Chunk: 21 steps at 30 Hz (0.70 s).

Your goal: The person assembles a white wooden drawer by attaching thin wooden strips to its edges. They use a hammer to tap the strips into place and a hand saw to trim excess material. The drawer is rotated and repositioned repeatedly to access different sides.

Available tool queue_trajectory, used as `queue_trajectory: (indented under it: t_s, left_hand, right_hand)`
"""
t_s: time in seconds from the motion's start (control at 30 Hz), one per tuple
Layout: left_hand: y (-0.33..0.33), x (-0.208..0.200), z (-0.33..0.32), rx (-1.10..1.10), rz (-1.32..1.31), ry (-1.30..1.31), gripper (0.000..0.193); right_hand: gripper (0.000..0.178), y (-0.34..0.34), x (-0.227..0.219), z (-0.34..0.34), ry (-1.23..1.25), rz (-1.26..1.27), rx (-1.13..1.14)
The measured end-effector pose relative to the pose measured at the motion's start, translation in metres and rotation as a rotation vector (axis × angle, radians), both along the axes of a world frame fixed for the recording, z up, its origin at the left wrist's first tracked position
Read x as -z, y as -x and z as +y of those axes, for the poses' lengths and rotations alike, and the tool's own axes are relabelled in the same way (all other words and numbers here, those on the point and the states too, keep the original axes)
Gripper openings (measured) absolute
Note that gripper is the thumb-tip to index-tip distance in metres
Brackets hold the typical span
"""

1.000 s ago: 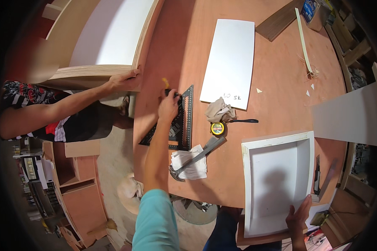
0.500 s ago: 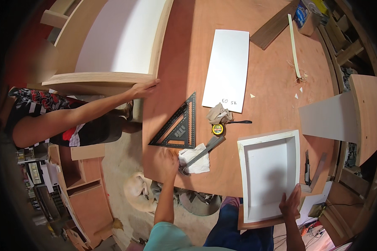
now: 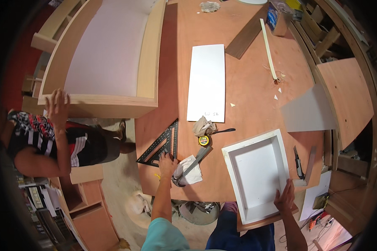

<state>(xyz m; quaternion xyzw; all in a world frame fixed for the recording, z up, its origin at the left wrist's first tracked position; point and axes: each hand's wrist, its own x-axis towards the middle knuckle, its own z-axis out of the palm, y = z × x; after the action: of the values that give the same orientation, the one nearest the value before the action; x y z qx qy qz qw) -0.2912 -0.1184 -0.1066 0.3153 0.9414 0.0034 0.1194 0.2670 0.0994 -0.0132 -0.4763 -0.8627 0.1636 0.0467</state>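
My left hand [image 3: 168, 165] reaches over the lower right corner of a black triangular speed square [image 3: 171, 140], fingers stretched out and somewhat apart. A small yellow thing [image 3: 157, 176] pokes out beside that wrist. Just right of the hand, a claw hammer [image 3: 195, 163] lies across a white cloth or paper [image 3: 193, 177]. My right hand [image 3: 284, 196] grips the right wall of a shallow white open box [image 3: 229, 167], thumb inside the rim. The box is tilted at the table's near edge. A yellow and black tape measure [image 3: 203, 140] and a crumpled grey-brown cloth [image 3: 205, 125] lie beyond the hammer.
Another person's hand [image 3: 57, 106] rests on a large plywood cabinet frame [image 3: 113, 100] at the far left. A white panel [image 3: 207, 81] lies mid-table. A utility knife [image 3: 298, 161] and a small metal square [image 3: 310, 167] sit right of the box. A dog [image 3: 137, 205] lies on the floor.
My left hand has moved from near the hammer onto the speed square. The other person's hand shifted from the cabinet's right corner to its left. My right hand stays on the box. The view shifted.
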Motion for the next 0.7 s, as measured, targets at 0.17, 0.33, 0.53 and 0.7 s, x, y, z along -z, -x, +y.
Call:
queue_trajectory:
  t_s: [0.17,0.33,0.53,0.7]
  left_hand:
    - [0.062,0.015,0.094,0.155,0.036,-0.336,0.061]
    - [0.010,0.004,0.259,-0.359,-0.256,-0.224,0.085]
    - [0.017,0.024,0.277,-0.311,-0.410,-0.342,0.063]
    - [-0.013,0.007,0.303,-0.063,-0.477,-0.348,0.047]
  right_hand:
    - [0.077,0.017,0.003,-0.003,0.022,0.045,-0.013]
    - [0.079,-0.004,-0.006,0.007,-0.022,-0.016,0.012]
    - [0.082,0.009,0.002,-0.002,0.012,-0.004,0.011]
    - [0.081,0.007,0.002,-0.003,0.020,-0.008,0.033]
